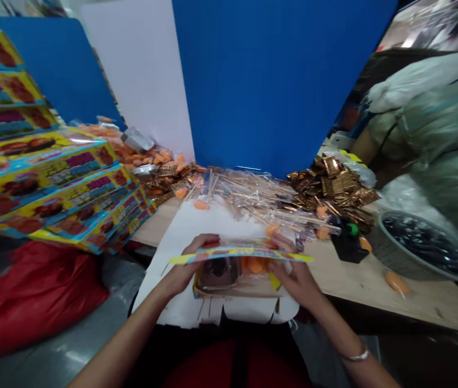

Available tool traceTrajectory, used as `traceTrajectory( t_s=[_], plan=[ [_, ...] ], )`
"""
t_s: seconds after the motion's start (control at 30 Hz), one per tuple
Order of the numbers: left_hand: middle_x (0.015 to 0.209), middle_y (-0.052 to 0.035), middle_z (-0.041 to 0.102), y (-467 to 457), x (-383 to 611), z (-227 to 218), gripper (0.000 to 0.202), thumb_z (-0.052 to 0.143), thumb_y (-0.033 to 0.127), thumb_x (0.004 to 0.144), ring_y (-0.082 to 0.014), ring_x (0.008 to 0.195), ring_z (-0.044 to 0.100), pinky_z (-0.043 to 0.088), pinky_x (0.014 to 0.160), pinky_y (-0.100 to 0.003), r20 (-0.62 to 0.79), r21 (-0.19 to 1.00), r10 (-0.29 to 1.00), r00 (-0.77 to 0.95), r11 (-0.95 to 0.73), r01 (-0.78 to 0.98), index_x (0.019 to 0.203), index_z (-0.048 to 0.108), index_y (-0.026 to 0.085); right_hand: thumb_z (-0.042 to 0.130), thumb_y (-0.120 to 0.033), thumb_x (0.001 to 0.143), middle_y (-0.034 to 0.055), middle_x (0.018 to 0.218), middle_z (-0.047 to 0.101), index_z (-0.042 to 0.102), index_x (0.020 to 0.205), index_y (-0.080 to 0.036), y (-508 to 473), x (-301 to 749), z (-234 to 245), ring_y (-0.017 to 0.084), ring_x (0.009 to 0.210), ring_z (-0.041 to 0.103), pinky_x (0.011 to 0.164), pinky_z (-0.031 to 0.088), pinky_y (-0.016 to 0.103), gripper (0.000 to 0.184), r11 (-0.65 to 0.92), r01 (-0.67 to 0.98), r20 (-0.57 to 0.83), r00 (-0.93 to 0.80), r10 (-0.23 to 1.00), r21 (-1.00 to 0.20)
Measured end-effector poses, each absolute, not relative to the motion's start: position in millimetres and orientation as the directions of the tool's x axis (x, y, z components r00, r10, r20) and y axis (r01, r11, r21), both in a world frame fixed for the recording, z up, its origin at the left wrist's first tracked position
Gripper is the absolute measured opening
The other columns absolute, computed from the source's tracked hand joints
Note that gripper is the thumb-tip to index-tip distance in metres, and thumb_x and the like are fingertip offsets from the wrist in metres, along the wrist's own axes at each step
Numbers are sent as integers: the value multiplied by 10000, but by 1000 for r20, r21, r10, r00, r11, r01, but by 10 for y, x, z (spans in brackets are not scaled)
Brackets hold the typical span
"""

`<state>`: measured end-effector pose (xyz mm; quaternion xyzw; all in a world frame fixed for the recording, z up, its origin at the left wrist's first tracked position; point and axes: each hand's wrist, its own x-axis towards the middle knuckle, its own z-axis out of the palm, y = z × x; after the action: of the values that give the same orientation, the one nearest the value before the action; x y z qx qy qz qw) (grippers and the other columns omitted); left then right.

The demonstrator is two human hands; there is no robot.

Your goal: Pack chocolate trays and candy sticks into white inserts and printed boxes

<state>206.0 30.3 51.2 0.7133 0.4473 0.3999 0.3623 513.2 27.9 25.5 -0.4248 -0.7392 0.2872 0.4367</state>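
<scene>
Yellow card sleeve [240, 251] between left hand [184, 268], right hand [296, 283]; print unreadable.

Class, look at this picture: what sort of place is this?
Probably a small packing workshop: stacked printed boxes, with heaps of orange sweets and gold foil packets on a wooden table.

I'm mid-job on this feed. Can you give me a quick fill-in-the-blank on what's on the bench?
1. The left hand and right hand hold a printed card strip with ____ ends.
2. The gold foil packets are piled toward the table's far ____ side.
3. The round plastic basket on the right is ____ in colour.
4. The bag on the floor at left is ____.

Missing words: yellow; right; grey; red.
</scene>
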Motion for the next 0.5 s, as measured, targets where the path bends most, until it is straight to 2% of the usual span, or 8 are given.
traceTrajectory(
  t_s=[0.1, 0.23, 0.27, 0.3, 0.37, 0.4, 0.43, 0.5],
  plan=[
    [1440, -130, 487, 176, 1970, 129, 535, 541, 559, 893, -319, 1368, 429, 360, 1145, -493, 419, 710, 873, 249, -486, 509, 1324, 527, 243, 623, -366, 896, 120, 1534, 374, 388, 1438, -266, 245, 5109, 68, 271, 1441, 323, 1174, 333, 467, 599, 556, 329, 416, -409, 812, -763],
    [1569, -61, 360, 197, 1739, -281, 557, 555, 425, 916, -294, 1450, 325, 311, 1185, -490, 362, 508, 822, 439, -569, 647, 1446, 411, 333, 761, -416, 779, 141, 1594, 272, 373, 1478, -243, 298, 5382, 104, 277, 1472, 261, 1185, 300, 440, 818, 568, 292, 282, -643, 712, -770],
    [1574, -53, 355, 235, 1704, -330, 550, 530, 418, 927, -289, 1449, 327, 312, 1186, -488, 360, 484, 818, 448, -575, 660, 1454, 395, 336, 758, -408, 781, 139, 1587, 296, 400, 1471, -242, 341, 5496, 166, 272, 1453, 309, 1160, 342, 429, 794, 540, 277, 237, -677, 697, -795],
    [1571, -45, 361, 275, 1688, -363, 526, 500, 415, 941, -283, 1446, 334, 319, 1183, -486, 369, 469, 816, 445, -577, 668, 1451, 394, 342, 726, -393, 807, 135, 1542, 390, 475, 1424, -240, 403, 5625, 237, 265, 1398, 410, 1111, 409, 416, 684, 500, 268, 199, -689, 697, -823],
    [1549, -35, 398, 344, 1706, -411, 465, 429, 420, 968, -277, 1439, 349, 338, 1170, -490, 420, 461, 814, 402, -572, 678, 1428, 408, 358, 603, -346, 876, 103, 1250, 669, 669, 1188, -226, 599, 5909, 375, 234, 1130, 647, 939, 541, 380, 341, 408, 344, 167, -556, 814, -846],
    [1531, -38, 423, 367, 1733, -436, 448, 398, 436, 975, -281, 1435, 354, 342, 1164, -502, 451, 465, 812, 370, -568, 679, 1416, 417, 360, 529, -316, 898, 84, 1075, 734, 709, 1072, -213, 741, 6050, 436, 217, 975, 699, 853, 572, 364, 270, 358, 417, 175, -416, 892, -835],
    [1513, -46, 445, 383, 1763, -466, 441, 375, 456, 978, -289, 1432, 359, 341, 1160, -519, 472, 474, 813, 340, -559, 680, 1405, 427, 358, 454, -284, 911, 74, 963, 748, 716, 1004, -198, 913, 6179, 491, 206, 872, 709, 798, 579, 354, 291, 307, 495, 204, -251, 946, -813],
    [1491, -62, 470, 398, 1816, -543, 447, 354, 494, 970, -311, 1416, 379, 331, 1154, -558, 493, 496, 820, 290, -538, 681, 1380, 456, 347, 346, -209, 905, 90, 970, 739, 697, 1023, -169, 1330, 6365, 582, 202, 862, 695, 797, 565, 355, 372, 212, 627, 287, 19, 958, -749]
  ],
)
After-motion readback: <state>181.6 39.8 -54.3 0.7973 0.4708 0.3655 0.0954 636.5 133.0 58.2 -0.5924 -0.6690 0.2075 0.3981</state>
